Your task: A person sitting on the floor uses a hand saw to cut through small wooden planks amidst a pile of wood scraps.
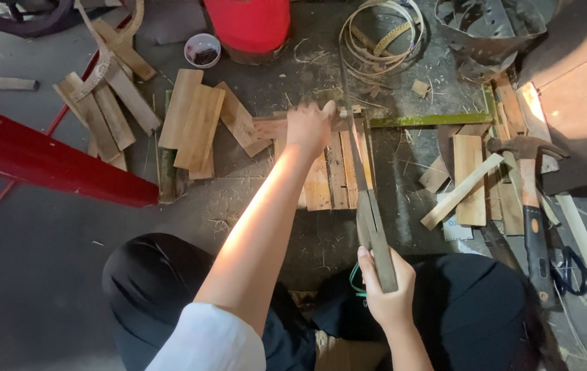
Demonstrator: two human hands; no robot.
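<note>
**Blade set on the slat, split about to start**

Floor (46, 261) first: dark concrete, person squatting over it, black trousers at the near edge. Red beam (46, 161) lies well left of the left arm. Red bucket (249, 24) far side of the left hand, small bowl (202, 49) beside it. Metal tub (489, 27) far-right, coil of strips (379, 34) just beyond the blade tip.

Work itself: left hand (309, 127) is clamped down on a slat (273, 127), pinning it across a row of boards (331, 180). Right hand (386, 295) has its fist closed round the handle of a long knife (365, 185), blade running away from the body, tip reaching up by the left fingers. My read: lining up a split or trim. Next move wants the edge true on the slat and the left fingers clear of it; they look v. close.

Round about: plank stack (194, 124) left of left hand, loose offcuts (105, 113) further left. Right of the knife: green strip (431, 120), more planks (468, 175), hammer (530, 199), scissors (571, 271). Shavings w/ splinters underfoot; clutter crowds both sides.
</note>
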